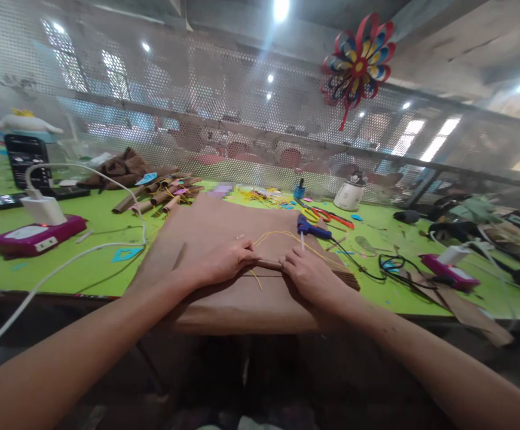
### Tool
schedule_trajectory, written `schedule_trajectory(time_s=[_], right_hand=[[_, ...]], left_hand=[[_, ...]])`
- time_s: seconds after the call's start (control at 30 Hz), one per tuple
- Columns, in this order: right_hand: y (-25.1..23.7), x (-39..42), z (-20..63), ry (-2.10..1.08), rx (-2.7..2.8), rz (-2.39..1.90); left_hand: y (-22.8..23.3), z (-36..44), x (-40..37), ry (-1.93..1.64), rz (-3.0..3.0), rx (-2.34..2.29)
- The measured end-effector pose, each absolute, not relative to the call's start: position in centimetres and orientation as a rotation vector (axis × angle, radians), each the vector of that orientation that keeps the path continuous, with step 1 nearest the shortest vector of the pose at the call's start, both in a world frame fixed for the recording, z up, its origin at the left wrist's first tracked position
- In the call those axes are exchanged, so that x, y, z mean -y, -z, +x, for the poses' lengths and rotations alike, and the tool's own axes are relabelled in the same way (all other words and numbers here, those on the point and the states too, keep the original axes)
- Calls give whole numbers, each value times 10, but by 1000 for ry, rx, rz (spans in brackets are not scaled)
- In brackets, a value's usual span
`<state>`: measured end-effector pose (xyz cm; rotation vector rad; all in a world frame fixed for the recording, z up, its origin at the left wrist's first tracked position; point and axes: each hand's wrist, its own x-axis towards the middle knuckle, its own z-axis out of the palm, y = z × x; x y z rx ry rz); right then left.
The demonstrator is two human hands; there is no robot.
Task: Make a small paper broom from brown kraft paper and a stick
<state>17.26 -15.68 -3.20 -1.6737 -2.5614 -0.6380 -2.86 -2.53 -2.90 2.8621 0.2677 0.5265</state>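
A stack of brown kraft paper sheets (224, 221) lies in front of me and reaches over the near table edge. Across it runs a thin rolled tube of brown paper (269, 264). My left hand (224, 260) pinches the tube's left part, fingers closed. On the right end, my right hand (307, 278) has its fingers curled over the roll. A yellow string (282, 233) loops above the tube, and its short tail emerges below near my left fingers. Just beyond my right hand rests a blue glue gun (314, 229) with a whitish stick at one end.
Finished paper rolls (165, 194) with yellow strings lie at back left. Scissors (327, 216), a blue bottle (300, 190) and a white jug (350, 192) stand behind. Purple power strips (40, 234) with cables sit left and right. A perforated metal screen (251, 119) rises behind.
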Motion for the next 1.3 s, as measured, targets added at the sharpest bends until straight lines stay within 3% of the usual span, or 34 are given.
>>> schedule_trajectory(time_s=[0.47,0.9,1.3], right_hand=[[27,159,162,745,2635,-1689],[19,165,148,632,2607,-1588],[29,162,148,539,2534,-1644]], left_hand=[[31,-30,32,-555,3135,-230],[39,-27,30,-636,3161,-259],[19,-42,13,-415,2678,-513]])
